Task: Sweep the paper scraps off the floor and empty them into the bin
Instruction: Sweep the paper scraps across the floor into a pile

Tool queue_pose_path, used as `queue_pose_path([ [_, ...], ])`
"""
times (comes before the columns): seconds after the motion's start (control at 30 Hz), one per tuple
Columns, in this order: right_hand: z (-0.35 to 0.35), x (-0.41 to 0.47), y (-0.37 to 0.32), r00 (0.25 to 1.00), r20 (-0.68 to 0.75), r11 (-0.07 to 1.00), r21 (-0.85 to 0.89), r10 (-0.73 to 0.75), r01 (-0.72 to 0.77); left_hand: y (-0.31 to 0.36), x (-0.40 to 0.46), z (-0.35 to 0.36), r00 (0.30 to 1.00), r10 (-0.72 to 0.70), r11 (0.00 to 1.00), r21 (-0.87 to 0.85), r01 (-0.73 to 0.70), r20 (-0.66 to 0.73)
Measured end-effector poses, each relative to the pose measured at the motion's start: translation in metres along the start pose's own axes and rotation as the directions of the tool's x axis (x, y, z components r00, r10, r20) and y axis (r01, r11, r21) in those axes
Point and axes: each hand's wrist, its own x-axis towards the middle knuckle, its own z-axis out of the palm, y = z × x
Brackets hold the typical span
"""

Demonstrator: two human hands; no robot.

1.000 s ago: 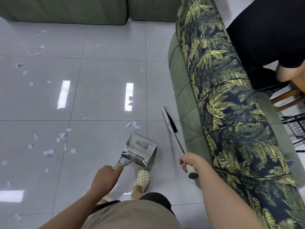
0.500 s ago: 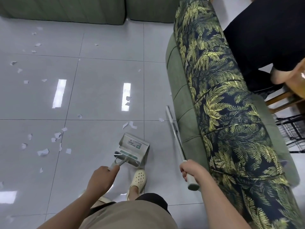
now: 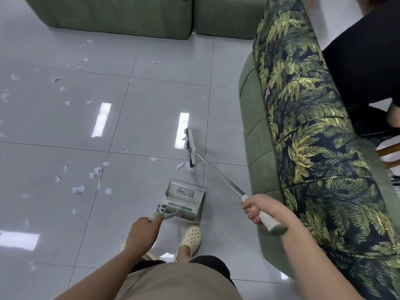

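Many paper scraps point(image 3: 78, 189) are scattered over the grey tiled floor point(image 3: 151, 109), mostly to the left, with a few lying just beside the broom point(image 3: 191, 150) head. The broom's handle is gripped by the right hand point(image 3: 258, 210), fingers curled round it, and the dustpan point(image 3: 184, 200), set on the floor ahead of a cream clog point(image 3: 192, 237), is held by its handle in the left hand point(image 3: 141, 233). A green sofa point(image 3: 255, 135) with a leaf-print cover is seen at the right.

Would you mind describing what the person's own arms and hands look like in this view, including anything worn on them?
Both forearms are bare to the frame's lower edge; no sleeves, gloves, watch, rings or bands show. The left hand and right hand each show ordinary uncovered fingers. No markings are visible on either arm.
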Motion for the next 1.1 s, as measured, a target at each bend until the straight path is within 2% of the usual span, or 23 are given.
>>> queue_pose_path([
  [0.1,0.023,-0.004,-0.001,0.994,-0.097,0.992,-0.116,-0.057,0.046,-0.007,-0.003,-0.004,0.999,-0.043,0.995,-0.095,0.040,-0.027],
  [0.23,0.051,0.000,-0.005,0.972,-0.184,0.984,-0.129,-0.150,0.127,-0.018,-0.001,-0.010,0.999,-0.034,0.995,-0.096,0.030,-0.030],
  [0.33,0.075,0.011,-0.012,0.962,-0.244,0.989,-0.116,-0.122,0.096,-0.024,-0.001,-0.019,0.996,-0.061,0.991,-0.120,0.053,-0.065],
  [0.47,0.115,0.027,-0.016,0.961,-0.249,0.964,-0.260,-0.117,0.050,-0.038,0.011,-0.040,0.983,-0.149,0.962,-0.243,0.120,-0.103],
  [0.67,0.202,0.045,-0.016,0.979,-0.202,0.891,-0.439,0.026,-0.114,-0.062,0.033,-0.093,0.968,-0.245,0.900,-0.382,0.209,-0.049],
  [0.87,0.314,0.083,-0.044,0.993,-0.077,0.876,-0.469,0.084,-0.111,-0.088,0.051,-0.143,0.963,-0.270,0.845,-0.480,0.237,0.001],
  [1.03,0.361,0.114,-0.112,0.992,0.081,0.899,-0.435,0.098,-0.053,-0.109,0.062,-0.170,0.977,-0.215,0.881,-0.431,0.195,0.002],
  [1.1,0.364,0.118,-0.135,0.984,0.155,0.957,-0.286,0.089,-0.042,-0.108,0.061,-0.173,0.978,-0.206,0.897,-0.403,0.182,-0.017],
])
